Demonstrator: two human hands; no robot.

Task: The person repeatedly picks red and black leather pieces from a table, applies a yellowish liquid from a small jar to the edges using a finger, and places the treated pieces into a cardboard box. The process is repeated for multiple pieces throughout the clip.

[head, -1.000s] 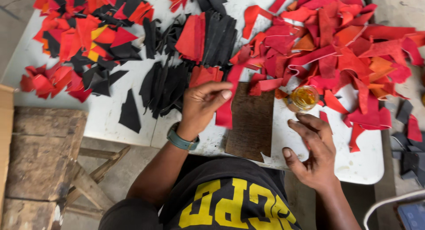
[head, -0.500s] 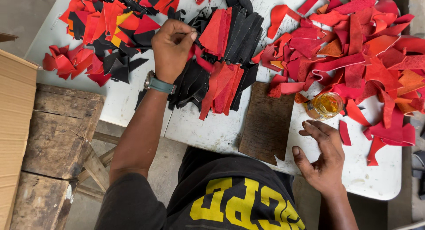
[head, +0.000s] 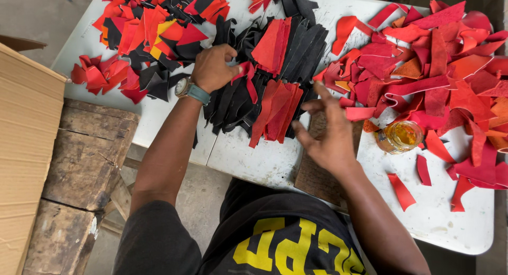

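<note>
Left hand (head: 211, 69) is closed in a pinch grip on one red scrap (head: 244, 73), held just above the black-and-red stack (head: 264, 95) at mid-surface, toward the near edge. Right hand (head: 328, 135) hangs open, fingers spread, holding nothing, over the brown board (head: 317, 172) at the near edge of the surface (head: 254, 158). The scrap in hand touches the stack top; whether it is fully lifted free cannot be told. Risk 1: the open glue jar (head: 400, 136) stands just beside the right hand, approx. between it and the red pile (head: 434, 63); a sideways sweep of the wrist could tip it and foul nearby pieces. Risk 2: the stack is fanned and leaning; pulling one scrap w/o steadying the rest could drag neighbours off the near edge to the floor. Risk 3: loose red pieces lie near the right near corner and could be brushed off. Count: 1 jar, 1 board, 1 watch (head: 189, 89) on the left wrist, 1 cardboard box (head: 26, 148) and 1 wooden bench (head: 84, 158) off the left edge. Scraps: too many and too overlapped to count; 3 main heaps, incl. a mixed pile (head: 143, 37) at the far left corner.
</note>
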